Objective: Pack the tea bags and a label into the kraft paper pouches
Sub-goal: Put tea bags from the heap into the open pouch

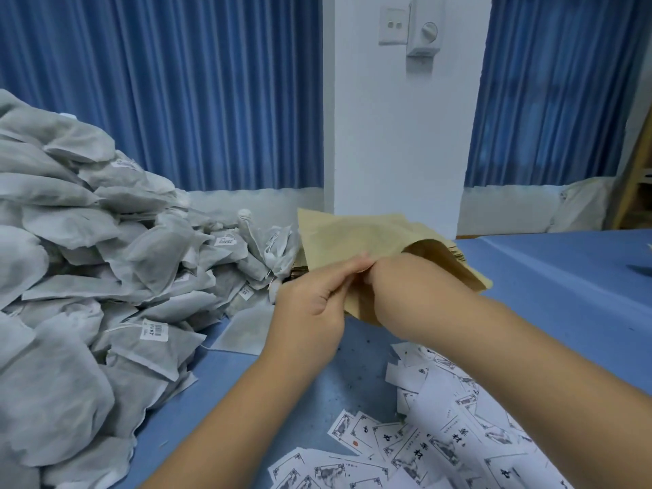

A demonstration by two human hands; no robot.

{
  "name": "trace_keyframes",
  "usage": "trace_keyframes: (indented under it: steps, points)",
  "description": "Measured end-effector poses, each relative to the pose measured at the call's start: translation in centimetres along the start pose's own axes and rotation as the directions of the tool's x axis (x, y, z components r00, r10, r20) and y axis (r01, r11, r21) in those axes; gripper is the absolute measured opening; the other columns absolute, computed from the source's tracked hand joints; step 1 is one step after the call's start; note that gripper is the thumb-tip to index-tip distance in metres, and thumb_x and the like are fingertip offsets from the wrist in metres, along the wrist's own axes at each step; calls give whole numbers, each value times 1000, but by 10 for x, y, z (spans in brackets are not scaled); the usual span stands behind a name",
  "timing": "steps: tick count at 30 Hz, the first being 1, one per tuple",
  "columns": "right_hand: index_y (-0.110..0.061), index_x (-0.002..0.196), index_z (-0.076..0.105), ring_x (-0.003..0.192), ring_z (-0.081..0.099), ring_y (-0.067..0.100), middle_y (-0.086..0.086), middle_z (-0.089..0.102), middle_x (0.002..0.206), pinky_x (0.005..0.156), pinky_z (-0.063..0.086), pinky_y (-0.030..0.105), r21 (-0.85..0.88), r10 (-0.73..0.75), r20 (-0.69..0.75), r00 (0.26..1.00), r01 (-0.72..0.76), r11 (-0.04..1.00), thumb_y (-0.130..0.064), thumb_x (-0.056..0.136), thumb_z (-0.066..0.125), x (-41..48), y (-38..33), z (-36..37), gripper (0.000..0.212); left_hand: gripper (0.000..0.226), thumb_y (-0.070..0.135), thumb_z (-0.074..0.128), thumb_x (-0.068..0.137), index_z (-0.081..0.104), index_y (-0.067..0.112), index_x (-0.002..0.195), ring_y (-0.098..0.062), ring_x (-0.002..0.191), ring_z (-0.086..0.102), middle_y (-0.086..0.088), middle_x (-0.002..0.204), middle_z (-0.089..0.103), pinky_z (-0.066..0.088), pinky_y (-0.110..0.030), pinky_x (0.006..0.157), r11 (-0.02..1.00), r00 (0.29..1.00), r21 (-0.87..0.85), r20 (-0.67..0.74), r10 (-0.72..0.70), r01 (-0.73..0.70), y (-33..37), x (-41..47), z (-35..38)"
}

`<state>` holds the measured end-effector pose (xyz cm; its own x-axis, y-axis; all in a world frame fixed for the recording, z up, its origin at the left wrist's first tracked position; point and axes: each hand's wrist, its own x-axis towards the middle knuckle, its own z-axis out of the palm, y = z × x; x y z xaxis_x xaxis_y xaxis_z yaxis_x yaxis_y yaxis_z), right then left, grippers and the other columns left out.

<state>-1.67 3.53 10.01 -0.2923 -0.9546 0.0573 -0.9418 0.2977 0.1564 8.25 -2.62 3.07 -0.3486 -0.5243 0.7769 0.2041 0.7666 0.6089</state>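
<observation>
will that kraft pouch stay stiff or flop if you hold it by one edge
Fairly stiff, probably: the kraft pouch keeps a free corner upright above the left hand pinching it, though it bows. Likely light: fingertips hold it aloft.

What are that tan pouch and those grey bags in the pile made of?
The pouch looks like matte kraft paper: tan, creased, holding stiff folds. The tea bags seem thin non-woven or filter fabric: grey, slightly see-through, softly crumpled, darker contents showing through.
</observation>
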Motion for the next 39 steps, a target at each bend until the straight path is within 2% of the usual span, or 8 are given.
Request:
trace_keyframes:
  steps: [4,12,18,23,26,29,32,39]
  points:
    - [-17,137,41,114,50,28,7,48,133,98,41,35,44,45,102,994,-50,998,-14,94,50,22,-3,-8,45,36,-2,53,95,72,27,105,4,100,63,15,108,72,46,-18,91,998,998,-52,-45,-33,31,-2,7,-9]
    - [-20,104,59,70,52,18,-2,53,81,58,46,31,4,-102,-212,972,106,994,-7,86,48,-29,-6,-8,24,39,0,50,96,69,33,104,4,106,62,16,110,71,43,-11,91,999,994,-35,-106,-1,-3,-8,11,-18]
    - [-18,91,64,76,53,21,-4,52,88,63,39,29,149,13,-864,503,233,961,-22,81,66,-63,19,-8,11,32,3,54,96,72,28,103,1,95,64,14,104,73,44,-15,87,999,995,-31,-93,-43,40,-21,10,-23]
    - [-20,121,55,106,49,29,4,52,111,79,40,37,291,173,-659,732,35,956,-13,80,64,6,36,14,42,31,-3,51,95,73,16,106,4,113,59,9,115,69,42,-12,95,997,996,-8,30,-81,82,-29,0,-21]
    - [-24,108,64,93,55,27,-2,54,98,60,33,30,287,163,-626,762,31,957,-4,79,55,25,42,33,36,44,-7,49,94,67,28,113,6,112,56,17,120,63,43,-16,98,984,985,69,40,-169,166,-42,0,-26]
    - [-30,102,67,83,56,28,-4,50,93,52,23,25,293,164,-627,762,35,955,-6,79,54,36,37,42,36,37,12,58,93,57,38,119,-7,74,59,14,95,61,48,-18,70,945,954,145,-116,-278,293,-60,-1,-36]
    - [-33,107,69,85,55,30,-1,49,96,59,30,28,349,198,-618,761,40,936,-7,80,52,43,33,40,40,19,38,56,93,58,31,111,-8,93,64,8,108,61,48,-26,83,912,908,176,-278,-314,369,-80,-6,-49]
    - [-33,110,68,95,53,29,1,53,103,68,36,31,437,261,-576,775,22,899,-11,82,49,48,36,34,40,65,61,38,93,33,21,145,-26,136,33,-3,149,37,32,-44,109,270,699,898,-57,-713,349,-129,-33,-78]
